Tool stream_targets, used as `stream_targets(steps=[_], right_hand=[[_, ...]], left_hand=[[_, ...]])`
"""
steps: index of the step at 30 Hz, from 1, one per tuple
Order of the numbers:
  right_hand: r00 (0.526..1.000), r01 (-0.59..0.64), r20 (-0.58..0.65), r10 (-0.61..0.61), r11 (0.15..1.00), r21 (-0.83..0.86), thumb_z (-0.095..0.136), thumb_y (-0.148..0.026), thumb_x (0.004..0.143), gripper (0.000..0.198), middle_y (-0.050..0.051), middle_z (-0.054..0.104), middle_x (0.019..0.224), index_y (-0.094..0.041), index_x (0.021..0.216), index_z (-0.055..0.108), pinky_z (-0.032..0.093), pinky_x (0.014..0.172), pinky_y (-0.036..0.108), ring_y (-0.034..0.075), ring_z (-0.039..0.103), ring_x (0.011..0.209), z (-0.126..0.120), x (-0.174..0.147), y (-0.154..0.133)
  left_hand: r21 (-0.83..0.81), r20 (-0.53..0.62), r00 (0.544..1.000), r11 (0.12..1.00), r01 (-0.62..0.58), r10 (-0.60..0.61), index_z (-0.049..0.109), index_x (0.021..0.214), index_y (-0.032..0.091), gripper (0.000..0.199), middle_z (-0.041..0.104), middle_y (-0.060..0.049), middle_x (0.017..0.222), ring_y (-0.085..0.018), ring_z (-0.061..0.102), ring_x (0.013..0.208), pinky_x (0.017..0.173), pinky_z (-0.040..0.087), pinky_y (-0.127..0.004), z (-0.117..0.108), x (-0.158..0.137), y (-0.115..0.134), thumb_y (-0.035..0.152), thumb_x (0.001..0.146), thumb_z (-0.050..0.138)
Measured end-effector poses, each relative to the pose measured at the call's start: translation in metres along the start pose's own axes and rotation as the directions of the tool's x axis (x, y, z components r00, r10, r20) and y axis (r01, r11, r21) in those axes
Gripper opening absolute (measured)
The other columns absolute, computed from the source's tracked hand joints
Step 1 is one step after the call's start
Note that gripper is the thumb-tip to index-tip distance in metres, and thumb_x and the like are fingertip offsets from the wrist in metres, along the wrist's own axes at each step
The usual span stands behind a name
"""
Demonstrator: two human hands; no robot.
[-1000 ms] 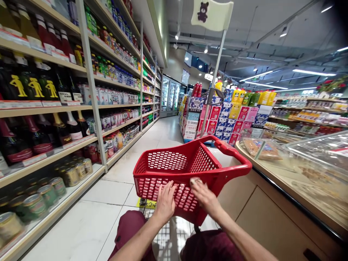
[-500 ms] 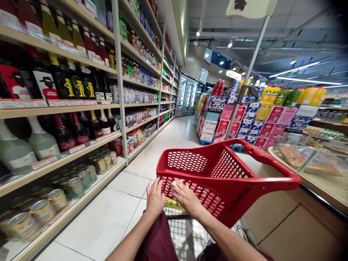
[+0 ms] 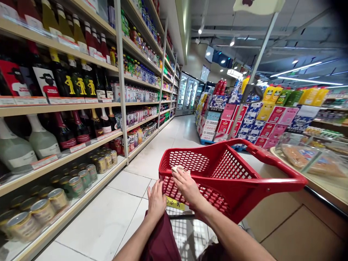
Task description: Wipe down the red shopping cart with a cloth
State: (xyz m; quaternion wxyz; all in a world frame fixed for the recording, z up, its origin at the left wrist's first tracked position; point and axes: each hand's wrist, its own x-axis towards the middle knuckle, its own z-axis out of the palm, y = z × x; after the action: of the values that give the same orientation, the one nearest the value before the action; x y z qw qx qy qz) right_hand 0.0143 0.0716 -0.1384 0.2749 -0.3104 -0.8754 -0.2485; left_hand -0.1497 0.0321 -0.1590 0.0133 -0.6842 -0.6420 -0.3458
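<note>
A red plastic shopping cart (image 3: 239,195) with a perforated basket stands right before me, its handle toward the right. My left hand (image 3: 157,203) is closed around the basket's near left corner, just under the rim. On the near side's top rim lies my right hand (image 3: 189,188), pressing a small whitish cloth (image 3: 178,169) against it. The cloth is mostly covered by the fingers. Below the basket, a yellow label (image 3: 175,204) with dark writing shows between my forearms.
Shelves of bottles and cans (image 3: 81,105) line the left side. Stacked drink cartons (image 3: 250,119) stand beyond the cart. A glass-topped food counter (image 3: 312,159) is close on the right. Pale floor tiles (image 3: 122,210) run along the aisle toward glass-door coolers (image 3: 187,92).
My right hand has moved up from the basket's perforated side to its top rim, with the cloth. My left hand stays at the corner. The cart appears slightly farther right in view.
</note>
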Motion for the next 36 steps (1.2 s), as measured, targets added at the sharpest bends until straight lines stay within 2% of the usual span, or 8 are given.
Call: stream_targets(steps=[5,10,13,17,23,28,33,36], right_hand=[[0.991,0.045,0.125,-0.042,0.999,-0.019,0.046,-0.017,0.082,0.025,0.006,0.059,0.115,-0.02,0.103,0.06,0.04,0.094,0.04,0.02,0.049,0.111,-0.011,-0.039,0.01],[0.998,-0.053,-0.029,0.051,0.997,-0.05,0.042,-0.014,0.084,0.032,0.005,0.053,0.123,-0.021,0.112,0.056,0.033,0.1,0.043,0.021,0.034,0.124,-0.038,-0.047,0.03],[0.993,-0.116,-0.018,0.115,0.992,-0.058,0.044,-0.013,0.082,0.03,0.005,0.055,0.12,-0.022,0.108,0.058,0.034,0.099,0.042,0.02,0.039,0.121,-0.046,-0.061,0.038],[0.994,-0.08,0.072,0.083,0.996,-0.035,0.049,-0.02,0.081,0.026,0.004,0.058,0.116,-0.022,0.104,0.06,0.039,0.095,0.035,0.018,0.045,0.116,-0.053,-0.085,0.038],[0.979,-0.166,-0.145,0.143,0.973,-0.16,0.042,-0.013,0.084,0.029,0.003,0.057,0.118,-0.02,0.104,0.06,0.035,0.099,0.042,0.02,0.039,0.12,-0.078,-0.091,0.063],[0.993,-0.103,-0.07,0.094,0.985,-0.14,0.044,-0.017,0.084,0.023,0.002,0.062,0.11,-0.021,0.096,0.063,0.042,0.094,0.03,0.014,0.048,0.112,-0.077,-0.116,0.061],[0.969,-0.201,-0.178,0.171,0.965,-0.169,0.039,-0.012,0.085,0.03,0.005,0.056,0.118,-0.02,0.105,0.06,0.035,0.1,0.04,0.018,0.036,0.123,-0.102,-0.11,0.077],[0.977,-0.187,-0.138,0.165,0.969,-0.161,0.039,-0.014,0.086,0.027,0.003,0.06,0.112,-0.021,0.099,0.062,0.039,0.098,0.036,0.016,0.042,0.118,-0.104,-0.125,0.08]], left_hand=[[-0.013,0.02,0.993,0.993,-0.118,0.118,0.043,0.121,0.016,0.053,0.045,-0.013,0.13,-0.022,0.04,0.12,0.102,0.022,-0.051,0.002,0.001,0.028,0.005,0.069,0.036],[-0.009,0.019,0.985,0.985,-0.174,0.174,0.045,0.119,0.014,0.052,0.046,-0.013,0.129,-0.022,0.039,0.121,0.103,0.022,-0.05,0.005,0.003,0.053,0.006,0.069,0.038],[-0.012,0.032,0.974,0.974,-0.226,0.226,0.045,0.119,0.014,0.051,0.045,-0.012,0.129,-0.022,0.039,0.121,0.103,0.021,-0.05,0.009,0.001,0.069,0.005,0.069,0.037],[-0.011,0.065,0.948,0.951,-0.31,0.31,0.045,0.119,0.015,0.052,0.045,-0.012,0.129,-0.021,0.04,0.12,0.103,0.021,-0.051,0.012,0.001,0.083,0.004,0.068,0.038],[0.014,0.034,0.937,0.938,-0.347,0.346,0.046,0.118,0.014,0.049,0.047,-0.012,0.128,-0.021,0.041,0.119,0.103,0.021,-0.051,0.015,0.005,0.098,0.005,0.071,0.037],[0.02,0.043,0.9,0.9,-0.435,0.434,0.044,0.12,0.017,0.054,0.047,-0.009,0.128,-0.021,0.042,0.118,0.104,0.021,-0.051,0.016,0.003,0.109,0.004,0.068,0.038],[0.0,0.072,0.908,0.911,-0.413,0.412,0.046,0.117,0.015,0.049,0.045,-0.011,0.129,-0.021,0.041,0.119,0.103,0.022,-0.05,0.015,0.005,0.131,0.006,0.07,0.038],[-0.02,0.084,0.889,0.892,-0.451,0.451,0.045,0.118,0.016,0.05,0.045,-0.01,0.129,-0.021,0.04,0.119,0.104,0.022,-0.049,0.015,0.005,0.143,0.006,0.069,0.039]])
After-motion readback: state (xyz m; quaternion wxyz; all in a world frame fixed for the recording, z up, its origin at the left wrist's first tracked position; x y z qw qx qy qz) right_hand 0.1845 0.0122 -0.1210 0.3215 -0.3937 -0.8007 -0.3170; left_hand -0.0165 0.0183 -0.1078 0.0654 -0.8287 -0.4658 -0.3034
